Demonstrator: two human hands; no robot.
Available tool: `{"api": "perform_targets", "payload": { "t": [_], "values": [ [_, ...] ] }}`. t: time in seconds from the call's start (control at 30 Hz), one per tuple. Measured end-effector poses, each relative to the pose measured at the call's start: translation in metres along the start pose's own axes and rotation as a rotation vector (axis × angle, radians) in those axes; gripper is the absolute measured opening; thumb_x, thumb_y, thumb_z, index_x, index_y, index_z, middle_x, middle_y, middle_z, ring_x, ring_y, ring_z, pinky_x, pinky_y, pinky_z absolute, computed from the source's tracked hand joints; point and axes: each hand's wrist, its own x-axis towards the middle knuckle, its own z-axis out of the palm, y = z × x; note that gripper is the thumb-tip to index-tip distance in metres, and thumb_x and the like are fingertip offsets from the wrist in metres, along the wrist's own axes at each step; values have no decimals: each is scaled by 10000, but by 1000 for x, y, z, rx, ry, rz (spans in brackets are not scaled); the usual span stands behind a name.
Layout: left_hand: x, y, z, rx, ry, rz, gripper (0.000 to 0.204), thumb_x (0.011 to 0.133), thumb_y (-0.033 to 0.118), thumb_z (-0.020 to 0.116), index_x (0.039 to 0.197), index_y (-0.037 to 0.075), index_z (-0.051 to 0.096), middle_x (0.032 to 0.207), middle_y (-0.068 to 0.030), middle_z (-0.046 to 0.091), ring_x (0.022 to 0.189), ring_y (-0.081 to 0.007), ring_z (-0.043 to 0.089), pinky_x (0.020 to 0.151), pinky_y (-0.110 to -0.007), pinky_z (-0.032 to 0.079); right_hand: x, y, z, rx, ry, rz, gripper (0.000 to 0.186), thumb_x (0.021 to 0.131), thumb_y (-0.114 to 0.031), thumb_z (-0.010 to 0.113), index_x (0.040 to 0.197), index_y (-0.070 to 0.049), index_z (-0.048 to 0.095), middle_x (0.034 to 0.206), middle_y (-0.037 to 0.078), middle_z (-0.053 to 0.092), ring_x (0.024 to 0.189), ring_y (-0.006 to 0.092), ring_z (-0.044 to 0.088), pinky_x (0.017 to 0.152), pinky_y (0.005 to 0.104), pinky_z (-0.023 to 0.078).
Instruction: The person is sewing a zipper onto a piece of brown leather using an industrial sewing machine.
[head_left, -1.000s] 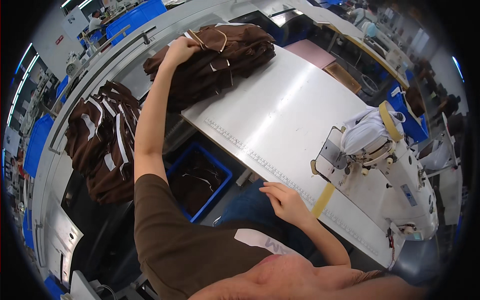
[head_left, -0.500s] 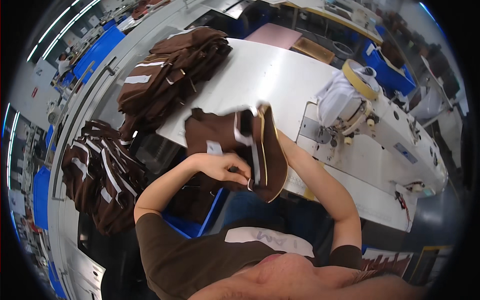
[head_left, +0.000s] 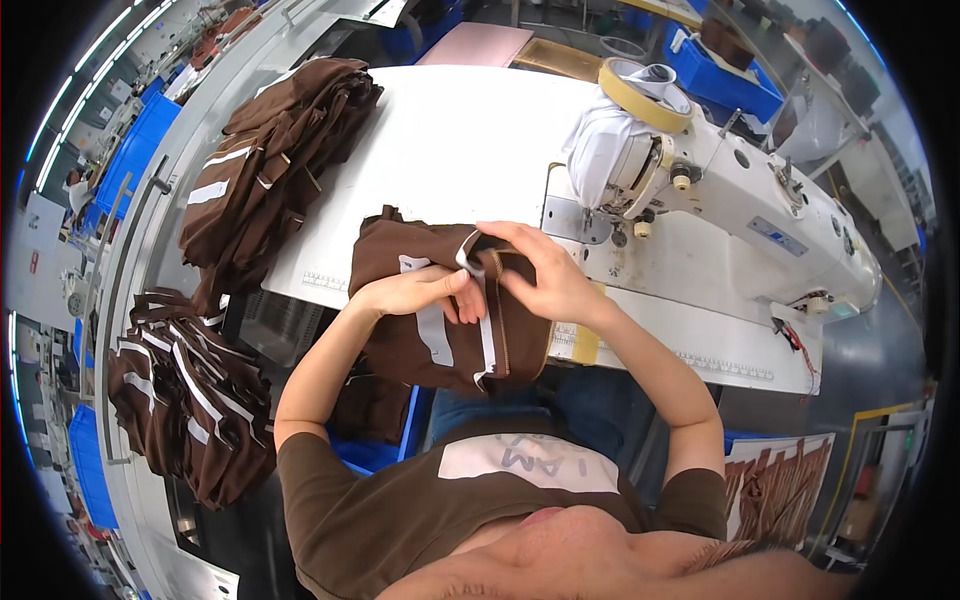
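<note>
A brown fabric piece (head_left: 400, 345) with white strips lies folded over the near edge of the white sewing table (head_left: 450, 130). My right hand (head_left: 540, 275) is closed on its upper right edge, thumb on one side of the fold and fingers over the other. Across the fabric's middle rests my left hand (head_left: 415, 292), its fingers stretched out beside a white strip (head_left: 486, 335). Gold-coloured stitching or trim runs along the fabric near my right hand.
Right of the fabric stands a white sewing machine (head_left: 740, 215), with a white cloth and a yellow tape roll (head_left: 640, 98) on its head. Brown garment pieces are heaped at the far left (head_left: 270, 170) and near left (head_left: 190, 390). A blue bin (head_left: 415, 425) sits below the table edge.
The brown fabric, held up and blurred earlier, has come down flatter onto the table edge. My right hand, hidden behind it before, now shows at its upper edge; my left hand has left the lower edge.
</note>
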Motion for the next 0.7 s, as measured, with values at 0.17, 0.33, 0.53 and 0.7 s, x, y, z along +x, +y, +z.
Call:
{"api": "perform_targets", "payload": {
  "t": [0.17, 0.33, 0.53, 0.7],
  "values": [
    [-15, 39, 6, 200, 401, 454, 215, 926, 185, 565, 870, -15, 622, 856, -79, 641, 808, -174, 607, 792, -304, 479, 14, 9, 5, 206, 239, 199, 182, 884, 20, 529, 1042, -8, 616, 840, 80, 671, 762, 147, 648, 722, 261, 527],
    [16, 40, 7, 784, 382, 309, 503, 633, 232, 815, 1032, 42, 575, 1103, -113, 566, 1068, -300, 503, 921, -381, 416, 13, 10, 2, 174, 168, 211, 180, 856, 36, 520, 1008, -4, 608, 839, 120, 667, 728, 175, 643, 691, 285, 521],
    [31, -24, 6, 747, 556, 347, 469, 624, 233, 836, 962, 60, 560, 985, -69, 541, 875, -233, 527, 772, -325, 438, -25, 30, 21, -152, 11, -32, 317, 798, 48, 504, 1088, -58, 574, 926, 161, 602, 874, 309, 609, 755, 390, 489],
    [26, -24, -3, 239, 508, 307, 366, 704, 154, 797, 953, 84, 538, 934, -3, 520, 817, -91, 483, 727, -242, 417, -1, 28, 14, -130, 143, -14, 198, 792, 20, 578, 976, -38, 623, 900, 164, 598, 748, 298, 615, 672, 358, 499]
  ]
}}
